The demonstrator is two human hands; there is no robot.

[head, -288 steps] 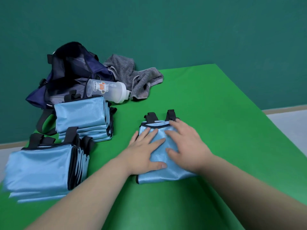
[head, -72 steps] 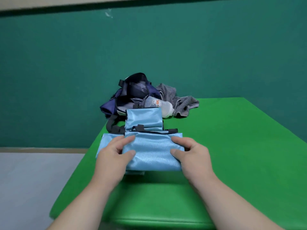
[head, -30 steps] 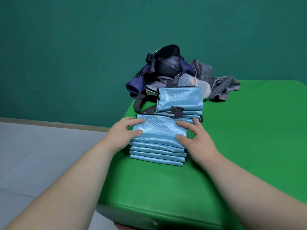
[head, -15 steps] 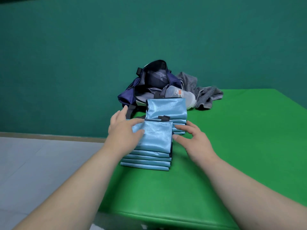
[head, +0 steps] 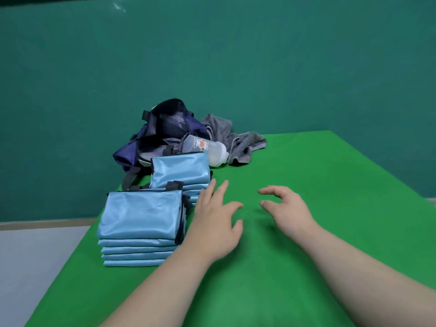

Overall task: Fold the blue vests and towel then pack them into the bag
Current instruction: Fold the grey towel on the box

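Folded blue vest point(head: 141, 214): is now laid atop the near stack point(head: 136, 252). Left hand point(head: 214, 223), right hand point(head: 286, 212): are lifted off it, held empty over table point(head: 306, 267).

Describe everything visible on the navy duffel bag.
The navy duffel bag is fabric, unzipped, mouth gaping toward the camera, grey lining inside. Black straps trail from its front. It slumps at the table's far left corner; a plastic bottle lies against its right side, the far vest stack hides its base.
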